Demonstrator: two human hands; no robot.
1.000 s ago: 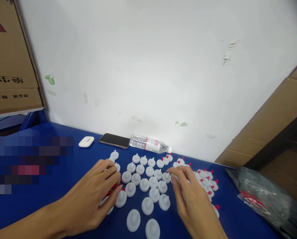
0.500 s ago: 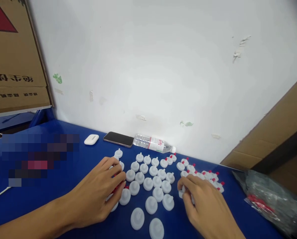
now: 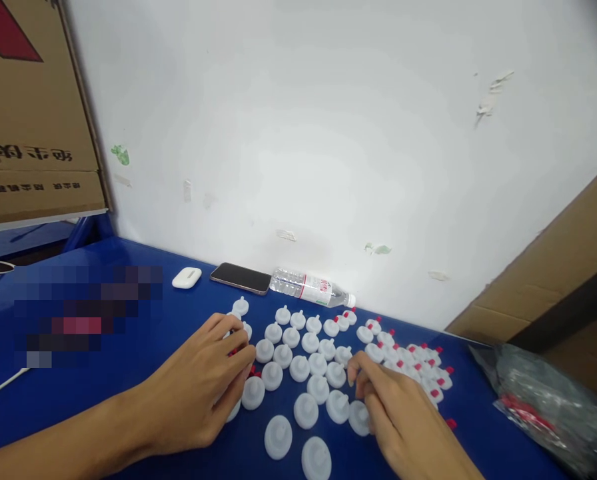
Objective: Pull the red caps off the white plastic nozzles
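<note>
Red caps (image 3: pixel 254 373) show under and beside the curled fingers of my left hand (image 3: pixel 203 380), which rests on the table's left side among white nozzle lids; its fingertips are partly hidden. My right hand (image 3: pixel 403 417) is over the right side of the loose white lids (image 3: pixel 318 364), index finger bent down next to one of them. Its fingers are slightly apart and I see nothing held in them. A white lid (image 3: pixel 360 418) lies by its thumb side. Beyond this hand sits a cluster of white lids with red tips (image 3: pixel 417 368).
Along the wall lie a white earphone case (image 3: pixel 186 278), a phone (image 3: pixel 241 278) and a water bottle (image 3: pixel 312 288). A clear plastic bag (image 3: pixel 548 400) with red pieces is at the right edge. Cardboard boxes (image 3: pixel 33 120) stand at left and right. A pixelated patch covers the left table.
My right hand has shifted left off the red-tipped cluster, uncovering more of those lids and a white lid near its thumb. My left hand stays almost still. The view has shifted slightly.
</note>
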